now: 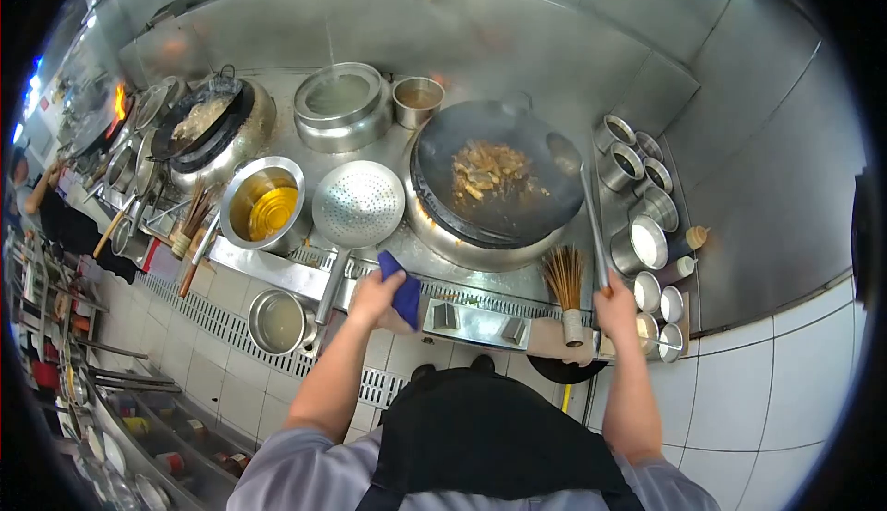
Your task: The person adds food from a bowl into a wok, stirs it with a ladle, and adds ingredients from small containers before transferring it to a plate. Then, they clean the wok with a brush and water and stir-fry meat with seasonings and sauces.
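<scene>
My right hand (pixel 615 308) is closed around the long handle of a ladle (pixel 593 220). The bowl of this ladle rests at the right side of a dark wok (pixel 462 220). Browned pieces of food (pixel 490 169) lie in the middle of the wok, which sits on a round steel burner (pixel 443 245). In front of the burner, my left hand (pixel 371 298) grips a folded purple cloth (pixel 401 291), apart from the wok. Just left of that hand is the handle of a perforated strainer (pixel 358 206).
A pot of yellow oil (pixel 274 211) stands left of the strainer. A bamboo brush (pixel 565 280) lies near my right hand. Several seasoning pots (pixel 637 243) line the right side. Another wok (pixel 201 118) holds food at left; a person (pixel 69 220) stands beyond, near a flame.
</scene>
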The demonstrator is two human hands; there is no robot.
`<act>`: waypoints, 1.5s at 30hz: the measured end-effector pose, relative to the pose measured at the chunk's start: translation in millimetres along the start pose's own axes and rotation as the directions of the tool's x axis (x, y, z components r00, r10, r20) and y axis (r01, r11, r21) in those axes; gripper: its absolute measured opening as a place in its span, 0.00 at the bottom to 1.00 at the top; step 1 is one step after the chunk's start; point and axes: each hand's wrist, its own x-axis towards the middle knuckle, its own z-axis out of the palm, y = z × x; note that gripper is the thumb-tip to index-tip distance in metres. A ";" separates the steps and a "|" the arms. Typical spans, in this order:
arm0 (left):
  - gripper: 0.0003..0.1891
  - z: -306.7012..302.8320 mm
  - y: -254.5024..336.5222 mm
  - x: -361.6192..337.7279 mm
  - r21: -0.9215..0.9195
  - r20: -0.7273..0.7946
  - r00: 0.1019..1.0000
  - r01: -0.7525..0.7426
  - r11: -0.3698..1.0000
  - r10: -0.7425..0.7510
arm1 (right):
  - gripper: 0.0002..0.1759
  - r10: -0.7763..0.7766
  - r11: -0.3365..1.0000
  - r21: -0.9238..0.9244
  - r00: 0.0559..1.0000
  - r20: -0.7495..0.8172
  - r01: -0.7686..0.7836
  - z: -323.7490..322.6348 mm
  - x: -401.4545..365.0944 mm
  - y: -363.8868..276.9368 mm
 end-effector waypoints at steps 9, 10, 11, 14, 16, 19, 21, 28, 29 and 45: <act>0.27 46.1 83.1 -20.6 -0.880 0.472 0.814 0.416 0.229 0.337 | 0.29 -0.186 0.978 0.121 0.968 0.166 0.168 39.1 -5.2 -24.3; 0.26 58.5 82.4 -16.2 -0.870 0.489 0.805 0.424 0.252 0.335 | 0.29 -0.189 0.978 0.117 0.967 0.172 0.170 28.3 -12.0 -17.5; 0.25 70.7 84.7 -16.5 -0.857 0.509 0.823 0.456 0.242 0.252 | 0.30 -0.163 0.986 -0.010 0.979 0.123 0.165 12.9 -21.5 -18.0; 0.27 86.8 75.6 3.8 -0.804 0.593 0.768 0.549 0.229 0.242 | 0.31 -0.132 0.968 -0.209 0.990 0.048 0.139 -5.2 -30.2 18.8; 0.29 91.3 84.7 11.6 -0.750 0.661 0.682 0.613 0.250 0.313 | 0.31 -0.110 0.956 -0.273 0.994 0.015 0.110 -12.1 -34.1 41.8; 0.31 92.7 125.8 7.1 -0.680 0.645 0.762 0.531 0.506 0.066 | 0.33 -0.121 0.917 -0.380 0.992 0.024 0.121 -24.6 -48.1 45.2; 0.29 101.3 146.4 16.1 -0.628 0.646 0.763 0.544 0.556 -0.018 | 0.33 -0.088 0.926 -0.365 0.995 0.040 0.096 -30.8 -60.0 40.6; 0.07 169.4 153.6 38.0 -0.713 0.377 0.871 0.490 0.501 -0.315 | 0.29 -0.054 0.956 -0.259 0.952 0.302 0.136 -113.8 -60.2 -11.0; 0.08 163.1 169.1 1.0 -0.735 0.353 0.862 0.496 0.461 -0.364 | 0.30 -0.079 0.968 -0.185 0.908 0.412 0.168 -137.9 -62.0 -16.6; 0.07 122.8 141.0 -85.4 -0.639 0.353 0.892 0.451 0.623 -0.283 | 0.28 -0.305 0.817 -0.459 0.937 0.172 0.350 -74.2 -36.4 -43.6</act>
